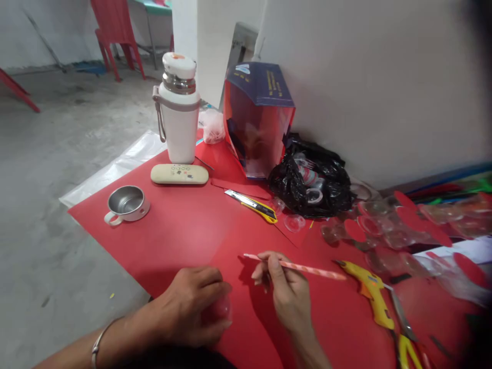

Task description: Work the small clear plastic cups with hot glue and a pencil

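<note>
Close to the table's front edge, my left hand is curled around a small clear plastic cup; most of the cup is hidden by the fingers. My right hand pinches a pink patterned pencil between thumb and fingers, its thin end pointing left. Beyond the hands lies a yellow utility knife with its blade out. To the right of my right hand rests a yellow hot glue gun, with yellow-handled scissors beside it.
A white thermos, a cream case and a metal cup stand on the red tabletop at left. Behind are a blue-red box and a black plastic bag. Several clear cups with red discs crowd the right.
</note>
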`<state>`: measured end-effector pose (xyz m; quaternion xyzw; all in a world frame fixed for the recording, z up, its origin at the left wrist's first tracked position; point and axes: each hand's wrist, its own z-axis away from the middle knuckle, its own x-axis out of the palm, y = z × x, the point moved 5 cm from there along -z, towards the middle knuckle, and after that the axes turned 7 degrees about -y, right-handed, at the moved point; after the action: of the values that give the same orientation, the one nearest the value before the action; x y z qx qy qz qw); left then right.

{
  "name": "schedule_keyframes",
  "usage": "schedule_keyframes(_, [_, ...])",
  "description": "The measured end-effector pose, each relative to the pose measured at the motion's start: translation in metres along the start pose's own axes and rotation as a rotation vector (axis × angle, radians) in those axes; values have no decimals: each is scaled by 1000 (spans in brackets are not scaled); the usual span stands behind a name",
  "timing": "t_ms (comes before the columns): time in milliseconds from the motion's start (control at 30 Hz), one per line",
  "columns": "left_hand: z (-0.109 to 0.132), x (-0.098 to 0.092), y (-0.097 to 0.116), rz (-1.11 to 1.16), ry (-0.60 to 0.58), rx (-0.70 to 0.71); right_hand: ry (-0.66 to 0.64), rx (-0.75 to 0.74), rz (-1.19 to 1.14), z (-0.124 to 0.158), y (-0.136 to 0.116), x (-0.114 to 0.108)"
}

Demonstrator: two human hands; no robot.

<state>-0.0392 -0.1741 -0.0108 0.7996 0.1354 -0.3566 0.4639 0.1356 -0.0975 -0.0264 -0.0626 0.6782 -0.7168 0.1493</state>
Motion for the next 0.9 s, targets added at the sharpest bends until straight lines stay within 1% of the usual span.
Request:
schedule_keyframes(100, [0,1,-2,13,34,-2,42,-94,267,-2,1,2])
schedule_keyframes(200, [1,4,-4,5,67,-8,13,-182,494,-3,-1,6])
schedule_keyframes(267, [0,6,-6,-2,56,-20,-11,-221,586,-2,-1,9])
schedule_keyframes(433, [2,12,-11,13,17,-17,-22,-249,688,-1,7,15])
schedule_keyframes(567, [5,18,-16,18,26,-27,3,-255,720,1,11,19])
schedule_keyframes(633, [5,20,-17,22,41,-31,-5,-254,729,1,11,22])
schedule_keyframes(733, [6,20,-17,31,52,-38,-45,-290,746,-2,10,28])
schedule_keyframes(900, [3,16,-16,45,46,-45,-58,-367,800,-6,5,34])
